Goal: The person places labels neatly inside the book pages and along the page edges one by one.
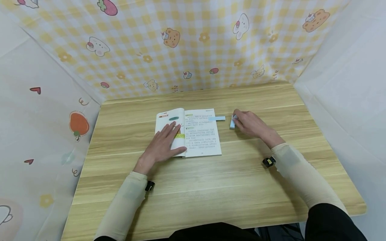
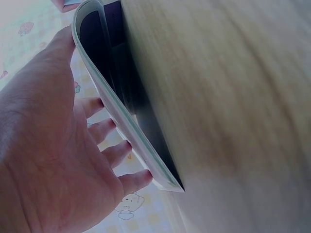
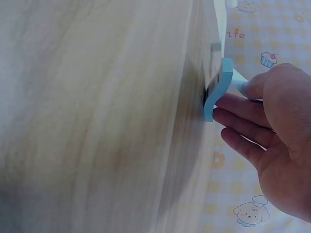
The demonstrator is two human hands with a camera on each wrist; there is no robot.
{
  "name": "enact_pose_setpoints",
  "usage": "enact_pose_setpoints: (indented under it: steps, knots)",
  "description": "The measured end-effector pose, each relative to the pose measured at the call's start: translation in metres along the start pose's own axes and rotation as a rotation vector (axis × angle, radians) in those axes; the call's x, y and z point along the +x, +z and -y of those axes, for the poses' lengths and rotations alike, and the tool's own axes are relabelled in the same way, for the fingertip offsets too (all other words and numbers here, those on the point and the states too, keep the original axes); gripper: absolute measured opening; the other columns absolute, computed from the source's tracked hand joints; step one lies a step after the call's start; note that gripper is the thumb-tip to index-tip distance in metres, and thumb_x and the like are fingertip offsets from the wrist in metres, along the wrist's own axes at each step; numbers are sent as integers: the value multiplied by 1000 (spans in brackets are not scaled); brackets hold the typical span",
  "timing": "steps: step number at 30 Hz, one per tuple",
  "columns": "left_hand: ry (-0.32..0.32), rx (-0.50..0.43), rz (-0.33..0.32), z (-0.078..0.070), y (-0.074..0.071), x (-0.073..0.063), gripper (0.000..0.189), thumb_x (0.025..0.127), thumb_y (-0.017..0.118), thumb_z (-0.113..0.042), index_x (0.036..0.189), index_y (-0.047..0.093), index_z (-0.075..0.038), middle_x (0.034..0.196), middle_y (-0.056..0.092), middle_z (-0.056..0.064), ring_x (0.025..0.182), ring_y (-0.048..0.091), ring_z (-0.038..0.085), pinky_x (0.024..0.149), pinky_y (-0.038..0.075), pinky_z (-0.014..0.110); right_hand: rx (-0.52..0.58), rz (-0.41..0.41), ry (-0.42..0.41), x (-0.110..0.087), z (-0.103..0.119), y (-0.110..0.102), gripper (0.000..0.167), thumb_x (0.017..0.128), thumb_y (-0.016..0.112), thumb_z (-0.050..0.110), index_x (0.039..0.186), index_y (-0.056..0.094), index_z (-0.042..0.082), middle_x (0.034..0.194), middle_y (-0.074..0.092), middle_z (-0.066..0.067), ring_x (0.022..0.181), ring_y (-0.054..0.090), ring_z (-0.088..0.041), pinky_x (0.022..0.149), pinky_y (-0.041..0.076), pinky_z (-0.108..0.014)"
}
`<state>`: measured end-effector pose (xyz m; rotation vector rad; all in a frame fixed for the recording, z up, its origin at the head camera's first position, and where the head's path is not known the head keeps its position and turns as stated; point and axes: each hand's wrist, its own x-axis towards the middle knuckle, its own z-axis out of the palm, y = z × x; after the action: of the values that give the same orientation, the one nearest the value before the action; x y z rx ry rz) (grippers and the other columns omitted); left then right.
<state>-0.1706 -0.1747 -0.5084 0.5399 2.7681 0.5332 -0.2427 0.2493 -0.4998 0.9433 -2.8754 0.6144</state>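
An open book [image 1: 202,134] lies on the table, its right page printed with lines of text. My left hand [image 1: 163,144] presses on the left page with fingers spread and straight; in the left wrist view that page side [image 2: 119,104] arches up from the table. A light blue sticky strip [image 1: 217,118] sits across the right page's outer edge and sticks out past it. Right of the book, my right hand [image 1: 248,123] pinches a sheet of a blue sticky note pad [image 3: 221,90]. The pad is bent in a curve, and the sheet [image 3: 239,83] angles away from it under the thumb.
The wooden table [image 1: 193,190] reaches to a yellow checked cloth [image 1: 205,50] at the back. White hangings stand at the left [image 1: 45,134] and right [image 1: 340,67]. Small black devices [image 1: 269,162] are strapped to both wrists.
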Motion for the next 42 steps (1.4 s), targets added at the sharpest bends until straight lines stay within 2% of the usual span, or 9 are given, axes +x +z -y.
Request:
enact_pose_setpoints:
  steps: [8, 35, 42]
  knots:
    - [-1, 3, 6, 0, 0, 1, 107, 104, 63, -77, 184, 15, -24, 194, 4, 4, 181, 7, 38, 141, 17, 74, 12, 53, 46, 0, 2, -4, 11, 116, 59, 13, 115, 65, 3, 77, 65, -5, 62, 48, -15, 59, 40, -29]
    - [0, -6, 0, -1, -1, -1, 107, 104, 63, -77, 184, 16, -23, 194, 3, 4, 180, 7, 39, 142, 16, 73, 39, 64, 56, 1, 3, -8, 13, 116, 56, 13, 113, 65, 5, 75, 67, -3, 61, 50, -13, 58, 42, -30]
    - [2, -4, -3, -2, -1, -2, 107, 104, 63, -77, 184, 16, -23, 194, 4, 4, 180, 8, 40, 142, 16, 73, 36, 62, 48, 2, 2, -9, 11, 115, 54, 12, 114, 62, 4, 72, 59, -2, 60, 46, -14, 58, 40, -30]
